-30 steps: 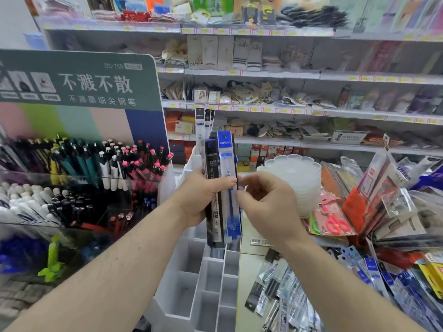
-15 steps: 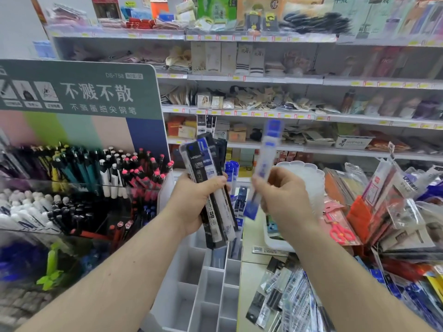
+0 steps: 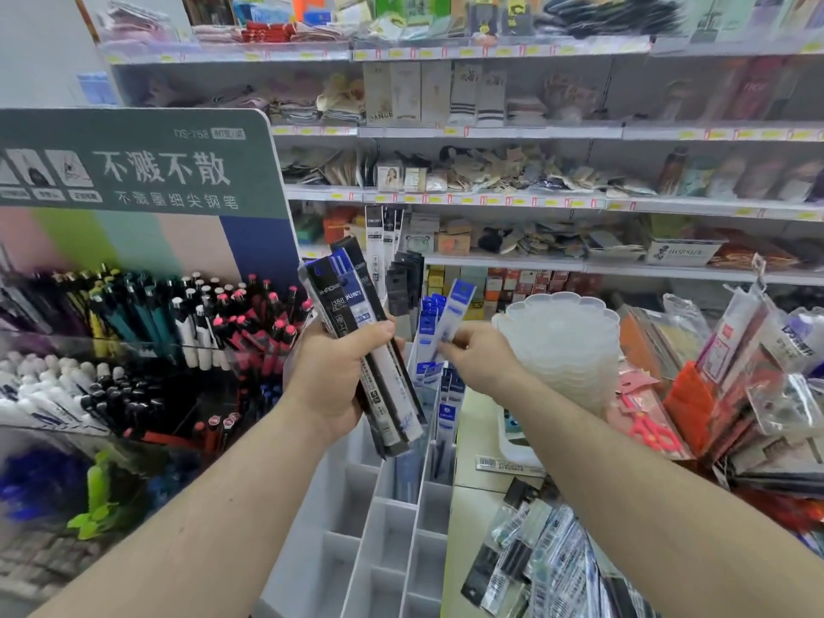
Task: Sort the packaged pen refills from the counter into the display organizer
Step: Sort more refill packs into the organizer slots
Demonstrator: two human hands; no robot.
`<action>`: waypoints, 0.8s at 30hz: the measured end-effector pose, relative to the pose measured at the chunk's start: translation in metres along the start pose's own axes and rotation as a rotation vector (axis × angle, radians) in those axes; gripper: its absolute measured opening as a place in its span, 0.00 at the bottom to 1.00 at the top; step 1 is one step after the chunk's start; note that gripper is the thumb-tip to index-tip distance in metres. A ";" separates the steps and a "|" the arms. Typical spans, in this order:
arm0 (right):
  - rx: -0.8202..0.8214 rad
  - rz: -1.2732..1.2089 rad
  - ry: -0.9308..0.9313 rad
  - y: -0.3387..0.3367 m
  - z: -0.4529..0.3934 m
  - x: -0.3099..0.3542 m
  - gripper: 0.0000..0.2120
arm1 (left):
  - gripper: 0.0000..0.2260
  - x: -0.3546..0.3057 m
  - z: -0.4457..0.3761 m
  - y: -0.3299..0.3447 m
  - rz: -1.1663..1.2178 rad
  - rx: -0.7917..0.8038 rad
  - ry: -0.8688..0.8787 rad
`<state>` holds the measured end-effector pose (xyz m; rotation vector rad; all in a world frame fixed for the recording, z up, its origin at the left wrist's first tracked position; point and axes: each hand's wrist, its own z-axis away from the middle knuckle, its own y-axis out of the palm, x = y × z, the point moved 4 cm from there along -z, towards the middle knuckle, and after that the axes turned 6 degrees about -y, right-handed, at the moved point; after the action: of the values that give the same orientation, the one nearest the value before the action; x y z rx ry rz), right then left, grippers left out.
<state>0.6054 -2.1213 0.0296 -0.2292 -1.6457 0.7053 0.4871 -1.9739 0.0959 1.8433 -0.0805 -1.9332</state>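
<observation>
Gripping a bundle of refill packs (image 3: 356,332) marked "388", the left hand (image 3: 332,376) clenches; the right hand (image 3: 479,356) pinches 1 blue refill pack (image 3: 455,312) over the white organizer (image 3: 388,546).

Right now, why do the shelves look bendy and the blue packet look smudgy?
Head view: the wide-angle lens curves the shelves toward the edges; the blue refill packet in the right hand is smeared by motion blur, while the bundle of refills in the left hand looks sharper.

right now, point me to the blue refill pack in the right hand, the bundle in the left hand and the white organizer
blue refill pack (image 3: 457,305), head view, upper blue part above the fingers
bundle of refill packs (image 3: 343,287), head view, upper part above the thumb
white organizer (image 3: 388,541), head view, divider wall between empty compartments
</observation>
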 end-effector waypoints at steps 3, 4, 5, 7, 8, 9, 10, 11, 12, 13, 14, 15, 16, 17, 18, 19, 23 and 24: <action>0.179 0.157 0.015 0.015 -0.005 -0.004 0.10 | 0.11 -0.002 0.001 0.001 -0.027 0.011 0.005; 0.224 0.203 0.020 0.018 -0.005 -0.005 0.08 | 0.12 -0.002 0.002 0.001 -0.033 0.019 -0.002; 0.244 0.225 0.025 0.017 -0.004 -0.006 0.11 | 0.11 -0.003 0.003 0.002 -0.039 0.026 -0.010; 0.191 0.215 0.025 0.007 0.000 -0.003 0.19 | 0.08 -0.003 0.005 0.003 -0.051 0.039 -0.023; 0.112 0.190 0.015 -0.001 0.003 0.001 0.21 | 0.07 -0.003 0.005 0.003 -0.056 0.042 -0.029; 0.014 0.136 0.000 -0.012 0.011 0.008 0.21 | 0.06 -0.003 0.006 0.004 -0.061 0.042 -0.037; -0.084 0.046 -0.023 -0.022 0.020 0.016 0.20 | 0.05 -0.002 0.007 0.004 -0.064 0.042 -0.043; -0.156 -0.074 -0.052 -0.030 0.034 0.026 0.18 | 0.05 -0.002 0.007 0.006 -0.066 0.049 -0.051; -0.191 -0.207 -0.078 -0.035 0.050 0.036 0.15 | 0.04 0.000 0.007 0.007 -0.069 0.059 -0.058; -0.190 -0.326 -0.107 -0.035 0.065 0.044 0.13 | 0.04 0.001 0.007 0.010 -0.071 0.070 -0.065; -0.158 -0.407 -0.144 -0.033 0.080 0.052 0.10 | 0.04 0.004 0.007 0.012 -0.072 0.077 -0.074; -0.095 -0.439 -0.164 -0.028 0.094 0.060 0.09 | 0.04 0.007 0.006 0.014 -0.074 0.079 -0.085; -0.015 -0.434 -0.158 -0.021 0.104 0.064 0.11 | 0.04 0.009 0.006 0.016 -0.077 0.079 -0.094; 0.072 -0.406 -0.133 -0.012 0.110 0.065 0.16 | 0.04 0.011 0.006 0.019 -0.080 0.078 -0.104; 0.147 -0.377 -0.103 -0.004 0.113 0.063 0.20 | 0.03 0.014 0.006 0.021 -0.083 0.077 -0.117; 0.191 -0.353 -0.071 0.003 0.114 0.062 0.22 | 0.03 0.016 0.006 0.022 -0.094 0.078 -0.129; 0.191 -0.315 -0.082 0.020 0.114 0.064 0.17 | 0.09 0.021 0.008 0.024 -0.206 0.111 -0.182; 0.168 -0.305 -0.089 0.021 0.113 0.064 0.13 | 0.11 0.021 0.008 0.025 -0.218 0.136 -0.198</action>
<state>0.4795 -2.1071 0.0656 0.1737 -1.6495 0.6216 0.4865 -2.0061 0.0856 1.8033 -0.0781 -2.3102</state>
